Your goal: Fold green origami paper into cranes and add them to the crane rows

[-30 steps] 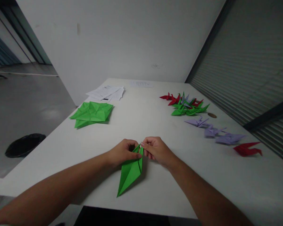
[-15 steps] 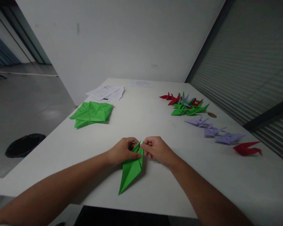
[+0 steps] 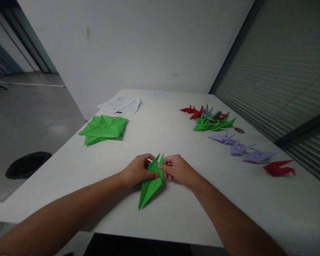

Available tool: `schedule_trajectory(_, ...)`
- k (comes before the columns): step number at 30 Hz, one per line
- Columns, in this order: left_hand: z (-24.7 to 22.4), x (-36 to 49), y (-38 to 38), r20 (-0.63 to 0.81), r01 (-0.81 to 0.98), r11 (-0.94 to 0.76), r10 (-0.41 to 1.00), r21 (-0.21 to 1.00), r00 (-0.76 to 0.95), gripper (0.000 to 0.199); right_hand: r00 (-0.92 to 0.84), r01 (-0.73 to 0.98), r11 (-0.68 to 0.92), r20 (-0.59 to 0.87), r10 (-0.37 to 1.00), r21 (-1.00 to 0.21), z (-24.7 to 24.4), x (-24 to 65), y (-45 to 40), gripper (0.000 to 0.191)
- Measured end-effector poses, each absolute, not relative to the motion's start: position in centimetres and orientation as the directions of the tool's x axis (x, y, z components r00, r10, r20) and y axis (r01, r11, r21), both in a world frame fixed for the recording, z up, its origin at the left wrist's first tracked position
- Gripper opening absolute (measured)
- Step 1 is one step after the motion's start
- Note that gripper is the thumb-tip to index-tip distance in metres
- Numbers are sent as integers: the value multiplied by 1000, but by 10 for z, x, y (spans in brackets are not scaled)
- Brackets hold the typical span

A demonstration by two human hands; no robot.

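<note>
A green folded origami paper (image 3: 150, 190) is held between my hands near the front of the white table (image 3: 173, 220). It is a long diamond shape, with two narrow points at the far end standing apart and the other end directed toward me. My left hand (image 3: 140, 171) is closed on its left side, thumb pressed on top near the middle. My right hand (image 3: 177, 170) pinches the right narrow point between thumb and fingers. Some fingertips of both hands are hidden behind the paper.
Creased green sheets (image 3: 105, 128) lie at left, before printed papers (image 3: 121, 105). At right are a heap of red, green and purple paper cranes (image 3: 210, 119), several purple cranes (image 3: 238, 148), a red crane (image 3: 278, 168) and a brown disc (image 3: 239, 130). A black-lined bin (image 3: 28, 165) stands on the floor.
The green paper has shifted slightly away from me and to the right. Its two narrow points now reach farther up between my hands, while both hands keep nearly the same place.
</note>
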State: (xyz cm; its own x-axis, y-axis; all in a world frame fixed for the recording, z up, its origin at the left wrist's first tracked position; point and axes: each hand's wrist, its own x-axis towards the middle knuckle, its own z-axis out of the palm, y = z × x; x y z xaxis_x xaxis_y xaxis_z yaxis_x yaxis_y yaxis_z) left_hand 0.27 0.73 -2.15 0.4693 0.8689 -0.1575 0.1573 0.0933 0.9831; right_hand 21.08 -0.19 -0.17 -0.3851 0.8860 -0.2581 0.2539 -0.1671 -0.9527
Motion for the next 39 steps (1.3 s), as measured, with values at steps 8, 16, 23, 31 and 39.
schedule_trajectory(8,-33,-4,13,-49,224,-51,906,973,420,49,-252,375,-167,-274,928,-912,-10,216,7,27)
schedule_trajectory(16,-39,-6,19,67,256,-158,941,954,333,29,-277,393,-243,-366,889,-887,-9,214,3,31)
schedule_trajectory(23,-33,-8,20,128,495,-380,874,781,469,14,-261,675,32,-197,945,-737,-9,213,7,31)
schedule_trajectory(31,-32,-11,18,306,477,-728,658,493,688,17,-245,874,176,-97,965,-453,-14,209,5,18)
schedule_trajectory(39,-20,-9,14,299,425,-853,509,304,807,18,-413,823,408,79,908,-396,-10,214,1,14)
